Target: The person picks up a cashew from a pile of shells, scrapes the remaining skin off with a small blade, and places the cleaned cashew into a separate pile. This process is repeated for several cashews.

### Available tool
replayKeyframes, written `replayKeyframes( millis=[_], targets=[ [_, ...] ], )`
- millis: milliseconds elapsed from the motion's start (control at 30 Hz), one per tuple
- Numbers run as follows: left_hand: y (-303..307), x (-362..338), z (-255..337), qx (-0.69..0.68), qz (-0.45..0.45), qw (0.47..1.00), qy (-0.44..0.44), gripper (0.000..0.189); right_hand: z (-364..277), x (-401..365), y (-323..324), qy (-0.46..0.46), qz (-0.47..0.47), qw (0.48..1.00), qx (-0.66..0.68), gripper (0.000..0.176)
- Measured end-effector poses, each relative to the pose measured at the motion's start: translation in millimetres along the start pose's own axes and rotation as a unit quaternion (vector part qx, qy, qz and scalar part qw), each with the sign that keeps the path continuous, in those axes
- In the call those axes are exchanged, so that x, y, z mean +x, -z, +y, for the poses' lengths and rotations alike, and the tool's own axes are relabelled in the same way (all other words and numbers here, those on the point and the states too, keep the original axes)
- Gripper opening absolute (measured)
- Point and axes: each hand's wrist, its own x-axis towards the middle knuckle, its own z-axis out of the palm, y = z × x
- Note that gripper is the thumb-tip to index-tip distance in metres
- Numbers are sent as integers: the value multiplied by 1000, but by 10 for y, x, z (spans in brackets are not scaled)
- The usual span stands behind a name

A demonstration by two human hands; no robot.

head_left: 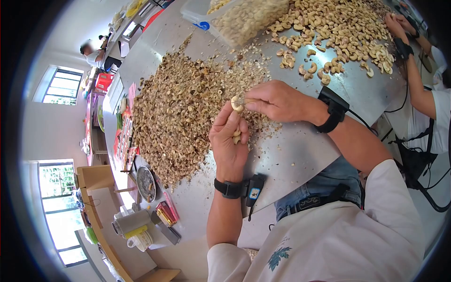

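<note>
cream-coloured cashew [237, 104] sits pinched in my left hand's [229, 141] thumb and fingers, a second kernel [236, 137] tucked below. my right hand's [279, 101] fingertips press together at the first one's edge. brown scraps [178, 113] heap just beyond; a clear tub [223, 29] lies farther off.

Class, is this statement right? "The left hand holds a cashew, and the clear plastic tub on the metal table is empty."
The tub is not empty: the head view shows many nuts in it. The left hand does hold a cashew.
</note>
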Motion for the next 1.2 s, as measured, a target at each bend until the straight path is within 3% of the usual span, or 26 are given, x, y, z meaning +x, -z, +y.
replayKeyframes(
  millis=[233, 533, 733, 833, 933, 1200],
  targets=[
    [19, 3, -9, 3, 16, 1000, -4, 30, -7, -4, -10, 14, -2, 999, -29, 20],
    [55, 12, -11, 30, 16, 999, -15, 27, 1, 3, -41, 76, 108, 979, -156, 16],
    [26, 13, 1, 4, 18, 1000, 3, 30, -92, 26, 70, -111, 69, 987, 91, 22],
    [27, 11, -3, -4, 4, 1000, 1, 31, -121, 16, 63, -136, 65, 969, 195, 20],
    [17, 4, -11, 6, 13, 1000, -11, 28, -28, 11, 50, -8, 52, 997, 64, 18],
    [15, 7, -9, 47, 32, 998, -24, 23, 29, -7, -43, 30, 40, 998, -35, 16]
  ],
)
